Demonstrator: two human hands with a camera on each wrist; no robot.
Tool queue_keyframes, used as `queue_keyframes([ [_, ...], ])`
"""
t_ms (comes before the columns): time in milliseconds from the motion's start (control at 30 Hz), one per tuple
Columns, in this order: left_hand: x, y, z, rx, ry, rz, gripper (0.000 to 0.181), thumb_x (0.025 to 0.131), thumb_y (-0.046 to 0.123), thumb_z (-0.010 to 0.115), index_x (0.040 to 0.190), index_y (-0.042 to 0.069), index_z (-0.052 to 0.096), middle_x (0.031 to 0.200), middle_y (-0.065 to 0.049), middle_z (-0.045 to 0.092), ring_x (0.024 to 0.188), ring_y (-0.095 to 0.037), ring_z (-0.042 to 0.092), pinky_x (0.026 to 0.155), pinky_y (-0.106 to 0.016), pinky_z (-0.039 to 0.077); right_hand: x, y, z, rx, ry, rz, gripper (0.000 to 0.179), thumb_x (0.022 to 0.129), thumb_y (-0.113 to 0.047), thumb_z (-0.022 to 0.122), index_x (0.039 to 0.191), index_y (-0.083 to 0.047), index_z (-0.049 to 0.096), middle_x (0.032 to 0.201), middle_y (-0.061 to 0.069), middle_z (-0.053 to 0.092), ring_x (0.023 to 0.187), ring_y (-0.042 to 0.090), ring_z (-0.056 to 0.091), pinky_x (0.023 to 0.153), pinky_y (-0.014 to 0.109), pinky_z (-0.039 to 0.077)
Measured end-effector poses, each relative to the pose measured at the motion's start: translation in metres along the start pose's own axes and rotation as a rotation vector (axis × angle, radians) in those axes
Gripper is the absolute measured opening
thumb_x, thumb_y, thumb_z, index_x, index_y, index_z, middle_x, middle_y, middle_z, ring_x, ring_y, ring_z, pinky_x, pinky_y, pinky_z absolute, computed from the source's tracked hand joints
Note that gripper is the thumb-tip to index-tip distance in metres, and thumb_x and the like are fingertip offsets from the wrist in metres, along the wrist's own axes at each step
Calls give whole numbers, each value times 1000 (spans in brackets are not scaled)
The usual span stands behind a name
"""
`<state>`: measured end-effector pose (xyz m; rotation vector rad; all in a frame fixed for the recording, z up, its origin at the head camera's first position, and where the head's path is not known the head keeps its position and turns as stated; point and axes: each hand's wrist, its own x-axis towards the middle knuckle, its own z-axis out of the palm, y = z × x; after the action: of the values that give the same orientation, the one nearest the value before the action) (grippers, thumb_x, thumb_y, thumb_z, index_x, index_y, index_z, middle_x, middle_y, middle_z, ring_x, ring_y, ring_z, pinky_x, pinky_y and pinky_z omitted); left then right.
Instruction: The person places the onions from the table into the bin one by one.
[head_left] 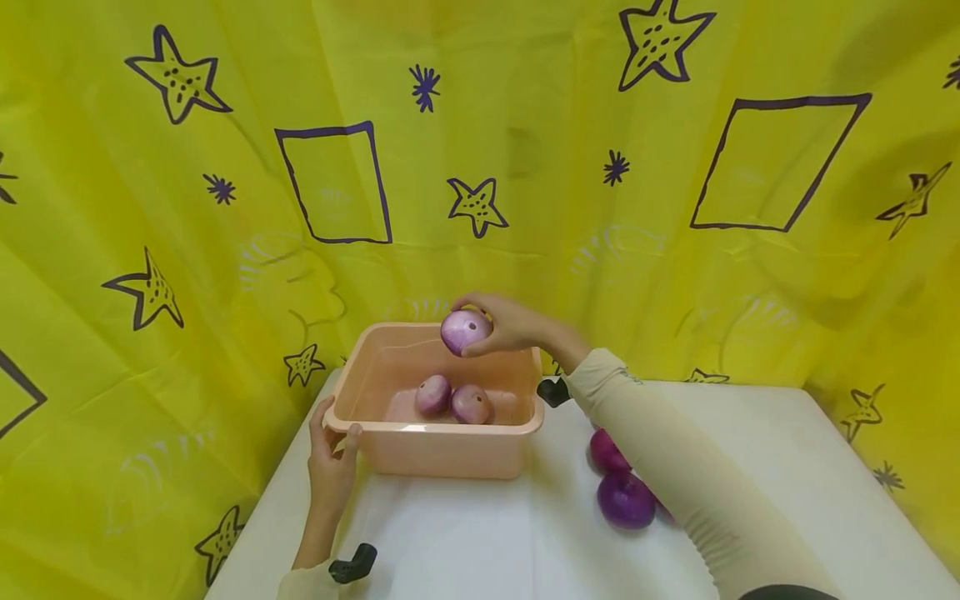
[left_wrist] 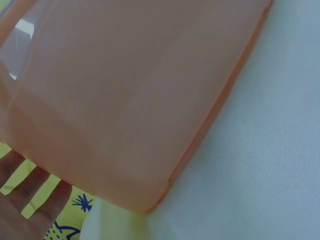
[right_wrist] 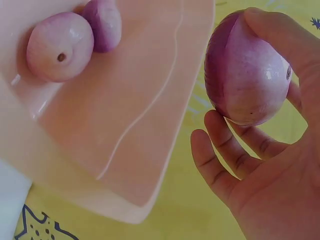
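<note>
An orange-pink plastic basin (head_left: 450, 450) stands on the white table. Two pale purple onions, one (head_left: 433, 396) beside the other (head_left: 471, 404), lie on its floor. Above the basin's far right part, my right hand (head_left: 506, 325) holds a third pale purple onion (right_wrist: 247, 70) between thumb and fingers. That onion is clear of the basin in the right wrist view. My left hand (head_left: 332, 467) grips the basin's near left corner, thumb at the front and fingers along the left side. Several of those fingers (left_wrist: 37, 192) show against the wall in the left wrist view.
Right of the basin, a magenta-purple onion (head_left: 607, 452) and a dark purple onion (head_left: 626, 500) lie on the table (head_left: 450, 542), with another partly hidden behind my right sleeve (head_left: 690, 483). A yellow curtain (head_left: 525, 267) with drawn stars hangs close behind the table and along its sides.
</note>
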<state>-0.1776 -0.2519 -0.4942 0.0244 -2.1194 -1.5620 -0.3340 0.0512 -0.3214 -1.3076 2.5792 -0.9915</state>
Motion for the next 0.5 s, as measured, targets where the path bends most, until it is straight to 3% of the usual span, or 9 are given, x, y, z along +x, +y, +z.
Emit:
queue_keyframes([
  [300, 0, -3, 1, 9, 6, -6, 63, 105, 20, 58, 160, 24, 26, 159, -10, 43, 118, -6, 54, 90, -10, 47, 9, 0, 9, 30, -3, 28, 65, 81, -17, 86, 137, -7, 55, 130, 10, 61, 115, 25, 59, 97, 36, 53],
  [500, -1, -2, 1, 15, 4, -17, 64, 105, 22, 58, 160, 25, 26, 159, -9, 43, 118, -7, 54, 90, -10, 47, 9, 0, 12, -30, -7, 68, 80, 85, -24, 85, 151, -9, 43, 148, 15, 51, 131, 35, 52, 109, 48, 45],
])
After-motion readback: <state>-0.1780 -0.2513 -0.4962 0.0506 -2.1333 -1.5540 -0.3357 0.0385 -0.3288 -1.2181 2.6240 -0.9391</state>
